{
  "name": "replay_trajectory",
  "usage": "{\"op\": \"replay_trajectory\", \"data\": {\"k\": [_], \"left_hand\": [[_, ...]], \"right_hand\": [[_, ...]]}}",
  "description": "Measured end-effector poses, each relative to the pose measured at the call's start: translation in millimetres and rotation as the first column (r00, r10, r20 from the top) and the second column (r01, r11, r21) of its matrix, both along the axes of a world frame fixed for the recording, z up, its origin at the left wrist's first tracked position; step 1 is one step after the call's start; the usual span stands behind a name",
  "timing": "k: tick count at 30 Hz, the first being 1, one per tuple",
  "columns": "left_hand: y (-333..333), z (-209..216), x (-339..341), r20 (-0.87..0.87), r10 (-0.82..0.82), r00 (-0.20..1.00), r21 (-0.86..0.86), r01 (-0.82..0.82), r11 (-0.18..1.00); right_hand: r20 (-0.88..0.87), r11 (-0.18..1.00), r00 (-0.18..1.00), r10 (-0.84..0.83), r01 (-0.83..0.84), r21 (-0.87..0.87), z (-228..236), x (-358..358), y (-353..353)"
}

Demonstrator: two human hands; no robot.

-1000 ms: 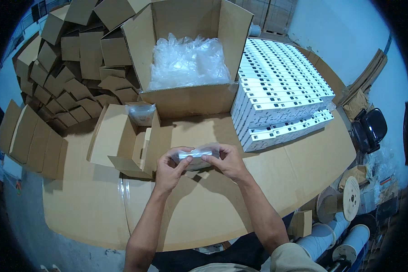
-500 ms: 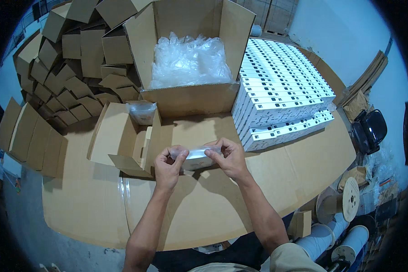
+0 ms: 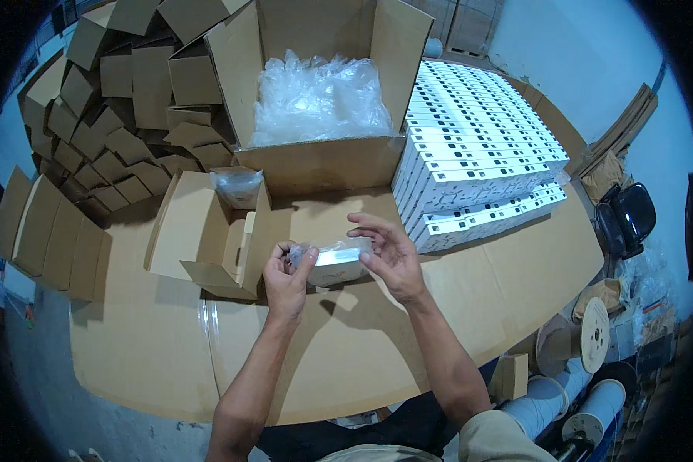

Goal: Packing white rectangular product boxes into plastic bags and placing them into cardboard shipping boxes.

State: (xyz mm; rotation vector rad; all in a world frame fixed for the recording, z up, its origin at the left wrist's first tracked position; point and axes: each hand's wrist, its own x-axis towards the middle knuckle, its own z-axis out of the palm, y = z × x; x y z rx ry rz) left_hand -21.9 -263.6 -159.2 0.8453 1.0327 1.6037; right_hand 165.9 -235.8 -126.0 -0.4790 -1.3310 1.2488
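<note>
A small white box in a clear plastic bag (image 3: pixel 337 269) is held up over the cardboard-covered table. My left hand (image 3: pixel 289 279) pinches the bag's left end between thumb and fingers. At the other end, my right hand (image 3: pixel 393 260) has its fingers spread and raised, with the thumb close to or touching the bag's right edge. Just left of my hands stands an open cardboard carton (image 3: pixel 242 262), with one plastic-wrapped item (image 3: pixel 239 187) inside at its far end.
Behind my hands a large open carton (image 3: pixel 319 158) holds many clear plastic bags (image 3: pixel 323 100). Stacked white boxes (image 3: pixel 477 146) stand to the right. Brown cartons (image 3: pixel 154 85) pile up at the far left, with several more (image 3: pixel 50 239) nearer. Cable spools (image 3: pixel 593 339) are at the lower right.
My right hand has loosened its pinch on the bag's right end, and its fingers have opened and lifted. The left hand keeps its hold.
</note>
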Motion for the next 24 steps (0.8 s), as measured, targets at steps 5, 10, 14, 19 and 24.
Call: {"op": "replay_trajectory", "data": {"k": [5,10,14,19,24], "left_hand": [[0.6,-1.8,2.0,0.020,0.008,1.000,0.014,-0.008,1.000],[-1.0,-2.4,-0.2,0.013,-0.017,1.000,-0.006,0.017,1.000],[-1.7,0.0,-0.8,0.021,-0.013,1.000,-0.004,0.013,1.000],[-6.4,12.1,4.8,-0.231,0.116,0.966,0.092,-0.097,0.991],[-10.2,19.5,8.8,-0.457,0.358,0.814,0.337,-0.214,0.917]], "right_hand": [[0.299,0.995,0.954,-0.003,-0.026,0.092,0.5,12.5,0.3],[0.432,1.000,0.902,-0.006,0.000,0.015,-8.5,11.1,2.0],[0.446,0.993,0.893,0.053,0.000,-0.119,-1.5,9.0,-1.9],[0.434,0.987,0.899,0.051,0.020,-0.159,-0.9,9.1,-2.0],[0.493,0.959,0.864,0.100,0.049,-0.280,6.5,9.5,-3.6]]}}
